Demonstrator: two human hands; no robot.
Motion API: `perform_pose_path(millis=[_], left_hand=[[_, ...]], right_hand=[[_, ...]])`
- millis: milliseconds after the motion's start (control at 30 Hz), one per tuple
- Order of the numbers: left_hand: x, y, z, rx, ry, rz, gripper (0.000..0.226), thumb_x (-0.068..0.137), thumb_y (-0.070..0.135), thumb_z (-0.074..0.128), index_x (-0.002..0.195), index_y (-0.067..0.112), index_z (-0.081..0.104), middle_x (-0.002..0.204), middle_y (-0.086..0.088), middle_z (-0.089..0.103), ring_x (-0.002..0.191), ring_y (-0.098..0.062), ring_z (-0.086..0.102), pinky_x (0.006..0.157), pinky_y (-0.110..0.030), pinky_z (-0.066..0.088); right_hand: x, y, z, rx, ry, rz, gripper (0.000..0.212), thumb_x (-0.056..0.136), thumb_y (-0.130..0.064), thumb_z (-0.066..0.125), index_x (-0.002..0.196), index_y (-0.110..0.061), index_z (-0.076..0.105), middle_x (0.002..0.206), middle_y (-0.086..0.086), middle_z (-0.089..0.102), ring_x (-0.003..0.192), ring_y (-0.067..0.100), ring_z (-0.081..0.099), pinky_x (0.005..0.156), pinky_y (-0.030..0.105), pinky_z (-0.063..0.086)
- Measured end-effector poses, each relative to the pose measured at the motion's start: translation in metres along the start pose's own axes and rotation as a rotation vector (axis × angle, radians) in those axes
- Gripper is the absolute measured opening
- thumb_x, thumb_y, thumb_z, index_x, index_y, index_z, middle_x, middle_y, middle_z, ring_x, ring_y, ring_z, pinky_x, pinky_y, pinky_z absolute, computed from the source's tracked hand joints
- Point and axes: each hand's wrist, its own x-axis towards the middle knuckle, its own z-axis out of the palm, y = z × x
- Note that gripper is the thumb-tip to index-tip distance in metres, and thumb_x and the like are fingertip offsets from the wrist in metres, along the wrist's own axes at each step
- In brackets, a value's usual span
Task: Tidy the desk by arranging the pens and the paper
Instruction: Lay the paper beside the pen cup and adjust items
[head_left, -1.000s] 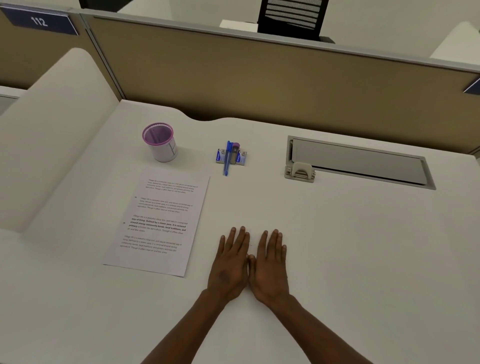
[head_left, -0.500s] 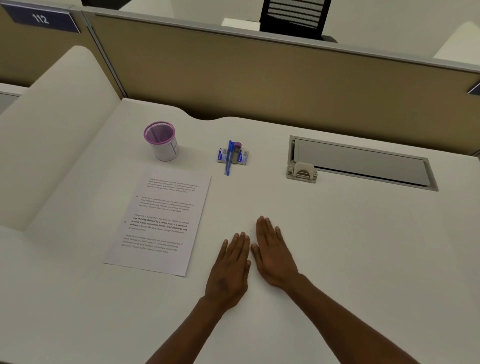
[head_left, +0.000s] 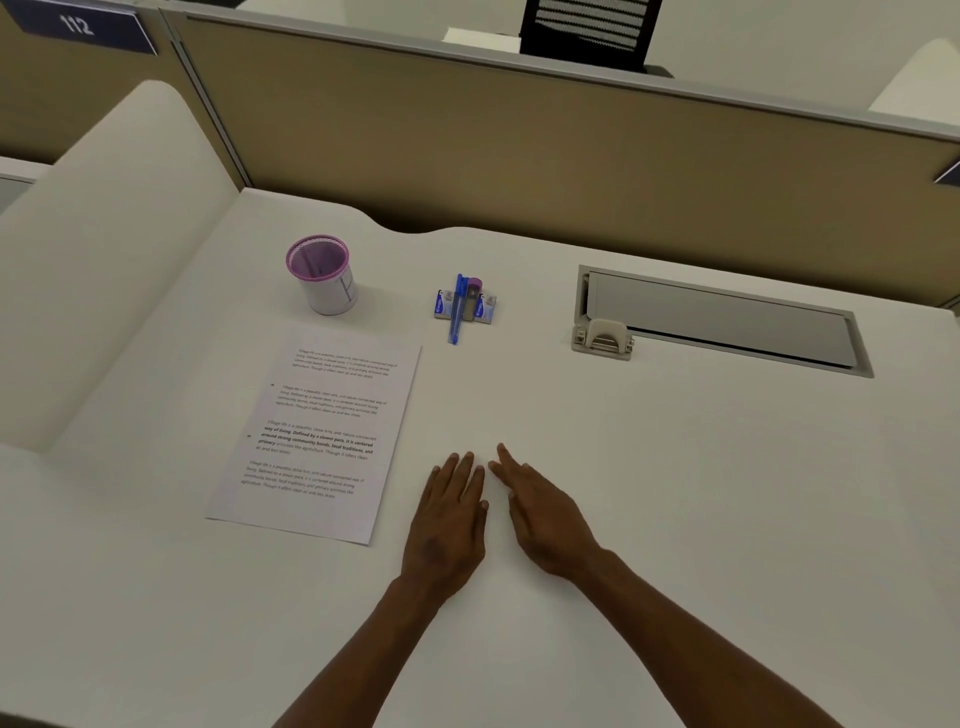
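Observation:
A printed sheet of paper (head_left: 322, 431) lies flat on the white desk (head_left: 675, 493), left of centre. Behind it stands a pen cup (head_left: 322, 275) with a purple mesh rim, nothing visible inside. A blue pen (head_left: 457, 309) lies across a small blue and white box (head_left: 465, 306), with a short purple-capped item beside it. My left hand (head_left: 449, 525) rests flat on the desk, fingers straight, just right of the paper's lower corner. My right hand (head_left: 543, 512) lies beside it, fingers straight and angled to the upper left. Neither hand holds anything.
A grey cable hatch (head_left: 727, 322) with a beige latch (head_left: 602, 340) is set into the desk at the right. A tan partition (head_left: 519, 145) runs along the back. A raised white side panel (head_left: 104, 249) borders the left.
My right hand has slid forward and turned, its fingers now angled to the upper left instead of lying parallel to the left hand. The left hand has barely moved.

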Motion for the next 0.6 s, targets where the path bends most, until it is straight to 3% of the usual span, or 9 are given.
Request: perform_pose_path(millis=[67,133,200,267,333,600], left_hand=[[0.004,0.001,-0.002,-0.034,0.046,-0.022,0.041,0.096,0.020,0.057,0.135,0.007,0.056,0.142,-0.012,0.053,0.136,-0.029,0.045,0.114,-0.042,0.036],[0.009,0.001,-0.005,-0.069,0.084,-0.062,0.034,0.091,0.017,0.063,0.124,0.007,0.064,0.126,-0.010,0.062,0.120,-0.028,0.055,0.099,-0.041,0.051],[0.015,0.002,-0.008,-0.123,0.086,-0.131,0.030,0.090,0.015,0.064,0.119,0.006,0.066,0.115,-0.006,0.061,0.105,-0.023,0.057,0.087,-0.032,0.053],[0.022,0.002,-0.010,-0.168,0.055,-0.179,0.027,0.091,0.013,0.063,0.116,0.004,0.067,0.108,-0.005,0.059,0.096,-0.020,0.058,0.083,-0.025,0.051],[0.029,0.003,-0.011,-0.170,0.027,-0.187,0.022,0.092,0.012,0.062,0.110,0.002,0.069,0.101,-0.005,0.060,0.088,-0.019,0.059,0.079,-0.027,0.052],[0.047,0.014,-0.014,-0.279,-0.007,-0.159,0.018,0.090,0.006,0.059,0.095,0.009,0.076,0.087,-0.004,0.068,0.078,-0.017,0.062,0.070,-0.026,0.049]], right_hand=[[-0.002,0.002,-0.005,0.068,0.126,0.065,0.057,0.097,-0.012,0.047,0.152,-0.017,0.033,0.141,-0.014,0.051,0.119,-0.005,0.052,0.104,0.019,0.043],[0.002,0.007,-0.012,0.101,0.273,0.161,0.055,0.090,-0.009,0.058,0.143,-0.016,0.048,0.123,-0.007,0.065,0.104,0.005,0.063,0.095,0.024,0.051],[0.006,0.013,-0.020,0.042,0.260,0.232,0.046,0.084,-0.013,0.066,0.129,-0.012,0.061,0.116,0.002,0.063,0.106,0.018,0.060,0.091,0.033,0.052],[0.009,0.015,-0.021,-0.042,0.134,0.283,0.039,0.083,-0.019,0.068,0.121,-0.009,0.065,0.114,0.004,0.057,0.106,0.022,0.056,0.090,0.031,0.049],[0.012,0.014,-0.016,-0.108,0.055,0.305,0.034,0.087,-0.020,0.065,0.118,-0.008,0.066,0.114,0.005,0.057,0.104,0.023,0.058,0.089,0.029,0.047],[0.034,-0.008,0.001,-0.090,0.098,0.243,0.020,0.093,-0.013,0.055,0.090,-0.011,0.075,0.097,0.004,0.067,0.083,0.020,0.064,0.074,0.028,0.049]])
